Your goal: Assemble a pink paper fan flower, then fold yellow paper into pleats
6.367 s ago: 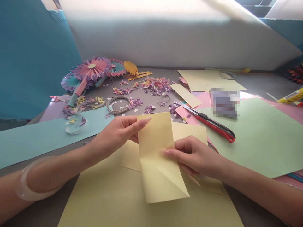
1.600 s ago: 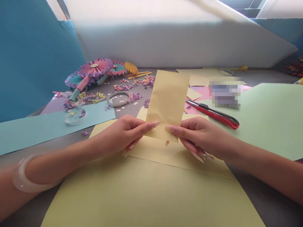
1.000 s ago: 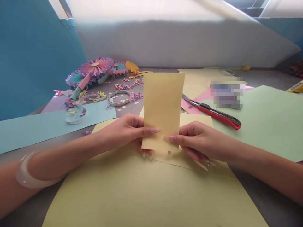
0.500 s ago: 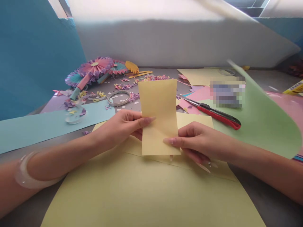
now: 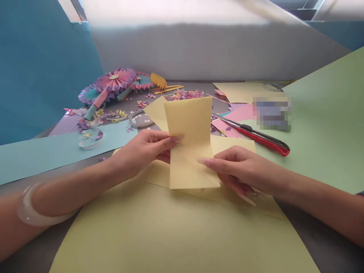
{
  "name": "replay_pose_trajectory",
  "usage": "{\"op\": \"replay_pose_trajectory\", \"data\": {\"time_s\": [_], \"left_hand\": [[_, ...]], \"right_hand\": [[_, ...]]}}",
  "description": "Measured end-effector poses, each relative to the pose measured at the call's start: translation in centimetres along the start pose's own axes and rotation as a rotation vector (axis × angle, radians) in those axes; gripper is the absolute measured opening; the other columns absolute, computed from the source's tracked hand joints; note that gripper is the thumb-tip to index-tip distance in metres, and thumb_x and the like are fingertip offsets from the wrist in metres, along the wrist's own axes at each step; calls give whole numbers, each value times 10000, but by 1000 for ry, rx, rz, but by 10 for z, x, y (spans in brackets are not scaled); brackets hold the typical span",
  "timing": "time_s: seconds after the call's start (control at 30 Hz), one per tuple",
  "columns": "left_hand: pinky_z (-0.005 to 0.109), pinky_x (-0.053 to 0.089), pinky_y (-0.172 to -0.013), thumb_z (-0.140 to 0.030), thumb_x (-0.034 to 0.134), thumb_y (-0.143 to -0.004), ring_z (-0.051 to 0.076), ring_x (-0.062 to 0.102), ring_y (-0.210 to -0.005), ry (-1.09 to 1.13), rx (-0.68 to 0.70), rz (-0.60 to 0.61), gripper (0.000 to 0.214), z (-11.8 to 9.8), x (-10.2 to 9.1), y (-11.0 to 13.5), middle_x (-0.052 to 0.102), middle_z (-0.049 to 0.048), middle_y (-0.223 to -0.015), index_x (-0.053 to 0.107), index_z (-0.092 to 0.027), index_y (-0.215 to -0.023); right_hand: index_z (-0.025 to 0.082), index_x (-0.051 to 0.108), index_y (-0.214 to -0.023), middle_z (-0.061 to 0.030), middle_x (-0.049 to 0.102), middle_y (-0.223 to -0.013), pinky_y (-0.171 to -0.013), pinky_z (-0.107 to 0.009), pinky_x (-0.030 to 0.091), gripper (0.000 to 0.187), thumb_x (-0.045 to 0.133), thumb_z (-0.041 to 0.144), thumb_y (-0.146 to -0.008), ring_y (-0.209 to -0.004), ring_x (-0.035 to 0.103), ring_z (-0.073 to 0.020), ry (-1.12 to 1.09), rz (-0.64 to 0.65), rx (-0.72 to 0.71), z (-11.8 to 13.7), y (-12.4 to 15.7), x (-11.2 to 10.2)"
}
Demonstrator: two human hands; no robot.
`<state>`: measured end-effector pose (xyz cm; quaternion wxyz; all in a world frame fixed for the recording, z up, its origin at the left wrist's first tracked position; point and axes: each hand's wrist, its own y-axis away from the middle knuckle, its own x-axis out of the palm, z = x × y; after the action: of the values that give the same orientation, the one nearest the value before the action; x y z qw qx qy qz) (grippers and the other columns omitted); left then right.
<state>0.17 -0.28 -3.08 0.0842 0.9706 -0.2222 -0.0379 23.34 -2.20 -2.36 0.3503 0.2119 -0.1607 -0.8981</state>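
A grey tabletop (image 5: 321, 242) is seen below a pale wall, and it is covered with craft paper. A large pale yellow sheet (image 5: 176, 235) is laid directly under both hands, and a light blue sheet (image 5: 57, 159) is spread to the left of the left hand (image 5: 139, 151). A green sheet (image 5: 327, 125) is seen beyond and to the right of the right hand (image 5: 241, 167), its far part raised off the tabletop. Farther out past the left hand, pleated paper rosettes (image 5: 113, 83) are piled with heaps of small paper scraps (image 5: 186, 94), and a roll of clear tape (image 5: 140, 119) is left among them.

A folded yellow paper (image 5: 190, 151) is held upright between the hands, slightly above the large sheet. Its left edge is pinched by the left hand, with the thumb across the front and the fingers behind. Its lower right part is gripped by the right hand, with the fingers narrowly closed on it. A second yellow piece (image 5: 155, 112) is seen sticking out behind it.

A red utility knife (image 5: 261, 136) is lying beyond the right hand, on a pink sheet (image 5: 241, 113) and the green sheet. A clear bangle (image 5: 36, 212) is worn on the left wrist.
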Motion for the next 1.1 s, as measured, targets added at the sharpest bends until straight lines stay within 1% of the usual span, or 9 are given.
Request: {"op": "replay_pose_trajectory", "data": {"time_s": [0.2, 0.33, 0.4, 0.5, 0.63, 0.77, 0.9, 0.97, 1.1], "left_hand": [[275, 617, -750, -474, 665, -863, 200, 740, -835, -32, -22, 19, 312, 3, 1, -1, 778, 43, -906, 759, -179, -896], [217, 604, -694, -466, 637, -887, 160, 734, -779, -46, 4, -14, 289, 1, 1, 1, 775, 11, -867, 754, -205, -924], [198, 596, -667, -462, 641, -885, 149, 727, -753, -53, -6, -6, 276, 0, 1, 2, 772, 2, -843, 758, -213, -914], [170, 567, -580, -474, 669, -851, 133, 703, -661, -69, -29, 16, 279, -1, 0, 3, 758, -2, -769, 759, -211, -825], [178, 515, -473, -475, 667, -825, 134, 650, -531, -162, -94, 42, 305, -3, -1, 5, 719, 14, -643, 756, -203, -721], [218, 534, -520, -460, 662, -818, 154, 653, -537, -195, -118, 139, 320, -7, -3, 6, 718, 42, -648, 751, -189, -671], [183, 506, -511, -473, 624, -862, 131, 634, -531, -275, -134, 194, 397, -9, -3, 6, 683, 21, -580, 692, -189, -594], [172, 515, -536, -486, 618, -874, 130, 654, -579, -329, -133, 211, 398, -10, -2, 6, 700, 11, -625, 683, -193, -613], [165, 551, -608, -446, 639, -874, 136, 699, -685, -281, -29, 148, 295, -11, 1, 4, 739, -24, -750, 706, -216, -702]], "right_hand": [[207, 398, -512, 64, 440, -346, -357, -217, 256, 563, 541, 621, -866, -292, 312, -47, 10, -84, -22, -1, 0, 0], [196, 414, -474, 46, 449, -352, -362, -209, 278, 591, 504, 592, -903, -304, 345, -45, -3, -51, -58, -4, -1, 2], [192, 434, -444, 22, 458, -359, -372, -214, 309, 643, 438, 622, -922, -314, 373, -52, -24, -35, -102, -5, -2, 1], [195, 500, -510, 2, 518, -429, -396, -232, 371, 649, 363, 679, -919, -351, 431, -80, -128, -67, -164, -6, -3, -6], [216, 579, -677, 29, 548, -498, -425, -233, 405, 556, 458, 731, -847, -396, 468, -90, -199, -145, -254, -4, -1, -15], [191, 558, -640, 22, 537, -486, -396, -222, 371, 565, 503, 720, -831, -407, 483, -81, -90, -203, -313, -4, 0, -16], [196, 470, -625, 53, 545, -498, -435, -195, 384, 463, 599, 572, -862, -417, 486, -57, -88, -251, -246, -7, -3, -12], [201, 459, -645, 75, 532, -482, -416, -183, 356, 424, 649, 522, -847, -400, 464, -46, -116, -255, -222, -8, -5, -10], [202, 463, -666, 90, 518, -450, -383, -174, 314, 396, 672, 490, -838, -364, 433, -38, -123, -194, -208, -4, -4, -5]]}}
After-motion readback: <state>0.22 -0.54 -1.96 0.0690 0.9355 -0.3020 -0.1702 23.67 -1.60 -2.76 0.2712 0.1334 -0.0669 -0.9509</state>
